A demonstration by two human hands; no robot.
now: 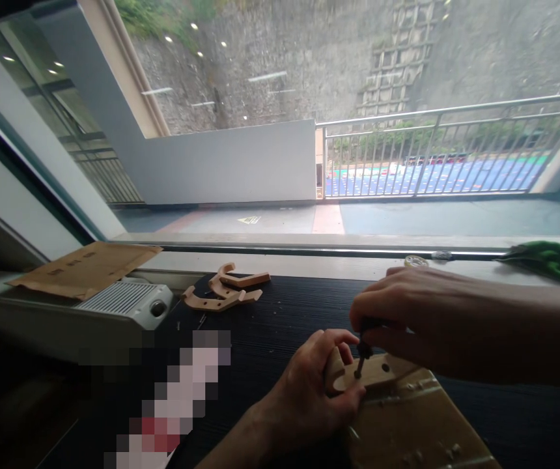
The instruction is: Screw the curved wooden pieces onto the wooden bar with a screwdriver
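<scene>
Daylight reaches my black desk [260,322] through a wide window [267,77]; outside I see a pale parapet [231,166], a metal railing [428,156] and a grey slope [290,52].

Passable lane: black tabletop [273,326] between curved wooden hooks [226,298] and left hand [316,371]. Right side blocked: right hand [385,309] and forearm [495,332] bridge over it, screwdriver [361,362] below the fingers. White vented unit [133,303] obstructs far left; windowpane [265,78] stops forward reach.

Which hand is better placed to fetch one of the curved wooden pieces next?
Probably the left hand: it is nearer the curved wooden pieces, though it must first release the wooden part it steadies. The right hand is farther off and grips a tool whose tip meets that part.
</scene>
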